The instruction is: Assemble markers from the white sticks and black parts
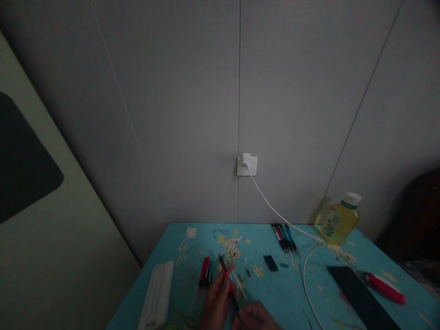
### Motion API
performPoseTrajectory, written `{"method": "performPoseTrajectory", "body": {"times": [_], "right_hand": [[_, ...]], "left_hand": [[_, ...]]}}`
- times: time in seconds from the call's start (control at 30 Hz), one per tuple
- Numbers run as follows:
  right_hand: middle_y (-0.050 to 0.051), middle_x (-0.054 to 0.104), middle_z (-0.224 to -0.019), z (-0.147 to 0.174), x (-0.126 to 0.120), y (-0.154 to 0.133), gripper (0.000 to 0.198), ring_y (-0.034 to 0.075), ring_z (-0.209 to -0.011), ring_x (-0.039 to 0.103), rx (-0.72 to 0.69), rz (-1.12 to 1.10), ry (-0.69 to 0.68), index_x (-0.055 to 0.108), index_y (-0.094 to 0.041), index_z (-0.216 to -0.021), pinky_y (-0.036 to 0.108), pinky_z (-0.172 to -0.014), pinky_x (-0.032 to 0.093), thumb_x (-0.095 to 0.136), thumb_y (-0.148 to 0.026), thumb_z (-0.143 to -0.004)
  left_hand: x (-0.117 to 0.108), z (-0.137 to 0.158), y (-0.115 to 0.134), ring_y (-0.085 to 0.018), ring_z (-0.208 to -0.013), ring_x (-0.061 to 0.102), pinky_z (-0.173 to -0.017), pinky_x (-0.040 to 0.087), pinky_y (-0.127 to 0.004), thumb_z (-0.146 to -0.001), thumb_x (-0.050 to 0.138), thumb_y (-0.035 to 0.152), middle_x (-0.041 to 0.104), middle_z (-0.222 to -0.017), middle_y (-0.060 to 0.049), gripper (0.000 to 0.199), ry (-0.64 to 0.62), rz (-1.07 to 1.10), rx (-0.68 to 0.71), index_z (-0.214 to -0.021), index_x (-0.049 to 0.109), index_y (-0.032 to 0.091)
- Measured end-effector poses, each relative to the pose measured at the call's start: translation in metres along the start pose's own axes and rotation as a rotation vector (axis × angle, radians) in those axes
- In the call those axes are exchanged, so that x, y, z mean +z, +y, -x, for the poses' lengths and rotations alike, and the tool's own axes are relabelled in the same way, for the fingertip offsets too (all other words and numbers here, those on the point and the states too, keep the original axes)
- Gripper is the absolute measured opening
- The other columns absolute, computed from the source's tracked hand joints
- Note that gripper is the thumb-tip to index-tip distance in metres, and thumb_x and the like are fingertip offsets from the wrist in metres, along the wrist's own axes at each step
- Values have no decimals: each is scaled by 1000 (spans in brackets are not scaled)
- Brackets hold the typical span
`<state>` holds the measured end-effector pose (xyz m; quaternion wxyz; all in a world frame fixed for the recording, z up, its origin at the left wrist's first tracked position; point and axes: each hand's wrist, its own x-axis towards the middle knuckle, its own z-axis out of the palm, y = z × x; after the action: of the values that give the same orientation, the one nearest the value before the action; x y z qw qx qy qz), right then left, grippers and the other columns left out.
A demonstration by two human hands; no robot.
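Observation:
A black and red pen (233, 302) slants between my two hands near the table's front. My left hand (215, 298) is closed around its upper, red part, with the black end sticking out above the fingers. At the lower black end, my right hand (257, 316) has its fingers closed on the pen; the fingertips are partly hidden. Just left of my left hand lie red and dark pen parts (205, 271). Thin white sticks, perhaps pen refills (239, 283), rest on the table right behind my hands, with small dark pieces (248, 272) beside them.
The table (275, 293) has a blue patterned cover. Several pens (284, 238) lie at the back, near a black piece (271, 263). A white ridged case (156, 293) is left. Rightward are a yellow bottle (342, 220), a white cable (305, 275), a dark strip (360, 295) and a red-handled object (385, 288).

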<state>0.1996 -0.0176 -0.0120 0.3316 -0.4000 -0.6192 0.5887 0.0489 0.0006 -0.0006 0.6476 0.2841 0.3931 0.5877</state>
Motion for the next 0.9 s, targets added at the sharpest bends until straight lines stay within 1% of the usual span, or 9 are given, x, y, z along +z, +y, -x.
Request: {"method": "performPoseTrajectory", "body": {"times": [0.13,0.23,0.3,0.37,0.43,0.6,0.73,0.8,0.9], "right_hand": [[7,70,-74,2,-10,-6,56,19,-70,64,-158,110,422,73,-17,-86,26,-67,52,45,-64,-93],[11,71,-105,1,-12,-9,42,24,-99,65,-229,95,539,72,-19,-106,34,-91,50,53,-55,-93],[11,70,-112,1,-11,-9,41,25,-106,63,-232,61,524,72,-20,-109,36,-97,48,58,-54,-91],[10,71,-105,0,-10,-8,40,25,-100,64,-199,8,507,73,-19,-102,36,-93,49,59,-54,-90],[8,71,-93,-1,-13,-8,39,24,-91,65,-163,-70,505,73,-18,-93,34,-86,49,58,-54,-91],[3,67,-80,-3,-29,-18,35,20,-79,62,-167,-558,580,69,-21,-100,33,-78,48,59,-53,-91],[-3,54,-70,0,-27,-39,29,13,-57,52,-200,-955,437,62,-26,-113,28,-57,44,62,-46,-91],[-5,48,-67,1,-24,-52,28,10,-52,44,-159,-1064,345,63,-24,-108,25,-52,40,59,-46,-93],[-6,37,-58,-3,-25,-65,41,8,-47,33,-97,-1166,218,63,-18,-82,21,-46,34,53,-56,-93]], "left_hand": [[-5,-4,-5,-14,-62,54,-59,44,-22,-66,84,53,61,-67,-2,55,18,-194,79,-103,72,15],[-6,-4,-17,-17,-73,59,-66,47,-24,-74,79,51,67,-82,-6,47,-131,-313,69,-104,72,15],[-5,-1,-26,-21,-86,62,-76,49,-27,-79,75,51,69,-96,-9,48,-264,-365,57,-112,69,16],[-3,2,-31,-24,-97,62,-87,48,-31,-82,71,51,69,-106,-11,50,-370,-410,55,-118,67,17],[-1,4,-32,-23,-95,62,-86,47,-31,-85,67,52,69,-103,-10,47,-420,-492,62,-115,67,16],[5,7,-21,-18,-75,56,-69,45,-25,-96,47,55,66,-83,-6,45,-340,-714,132,-93,69,16],[10,7,-14,-16,-73,53,-70,42,-24,-99,41,52,62,-78,-4,47,-367,-755,203,-82,64,15],[10,7,-15,-15,-69,50,-66,41,-23,-99,40,53,58,-72,-2,49,-381,-764,191,-78,62,15],[6,7,-18,-13,-62,44,-59,37,-23,-99,39,55,51,-66,0,51,-374,-753,157,-77,61,14]]}}
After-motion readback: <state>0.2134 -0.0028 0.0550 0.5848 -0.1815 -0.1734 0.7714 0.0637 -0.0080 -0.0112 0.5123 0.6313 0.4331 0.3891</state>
